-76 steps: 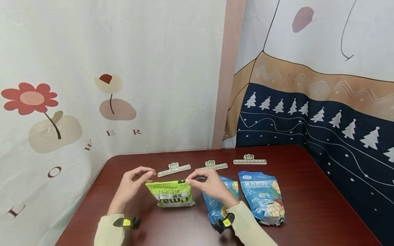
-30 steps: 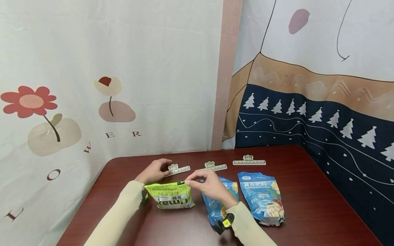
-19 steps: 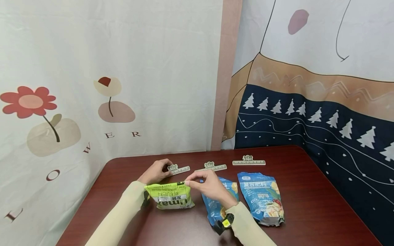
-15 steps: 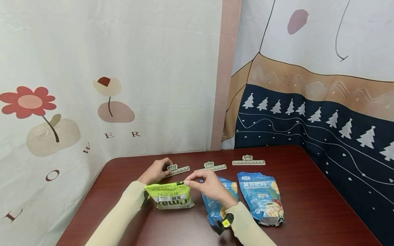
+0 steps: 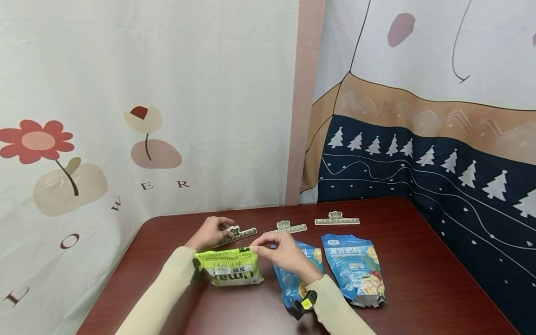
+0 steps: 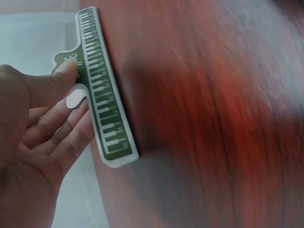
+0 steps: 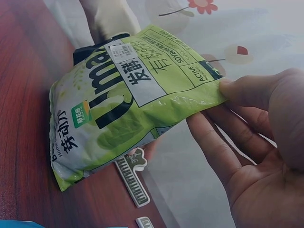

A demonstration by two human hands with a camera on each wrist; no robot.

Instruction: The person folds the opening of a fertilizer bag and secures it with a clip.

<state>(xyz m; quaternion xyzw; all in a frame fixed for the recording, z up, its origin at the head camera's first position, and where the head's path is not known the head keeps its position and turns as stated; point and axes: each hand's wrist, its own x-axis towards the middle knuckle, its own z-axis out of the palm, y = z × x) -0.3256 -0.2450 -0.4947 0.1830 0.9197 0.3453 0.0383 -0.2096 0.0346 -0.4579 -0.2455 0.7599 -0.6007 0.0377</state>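
My left hand (image 5: 208,232) pinches a long green-and-white bag clip (image 5: 243,234) with a piano-key pattern. In the left wrist view, the thumb presses on the handle of this clip (image 6: 107,104) and the fingers lie behind it. My right hand (image 5: 289,255) pinches the top right corner of a plump green fertilizer bag (image 5: 234,271), which stands upright on the table. The right wrist view shows thumb and fingers on the corner of the bag (image 7: 133,104). The left forearm passes behind the bag's left side, which hides part of the wrist.
Two similar clips lie farther back, one in the middle (image 5: 289,228) and one to the right (image 5: 337,218). A blue bag (image 5: 289,281) lies partly under my right hand, with another blue bag (image 5: 356,270) to its right. A printed curtain (image 5: 226,116) hangs behind the dark red table (image 5: 431,279).
My left hand has gone from beside the bag's top left corner to the left clip and pinched it. The clip has just tipped and shifted slightly. My right hand keeps its pinch on the bag.
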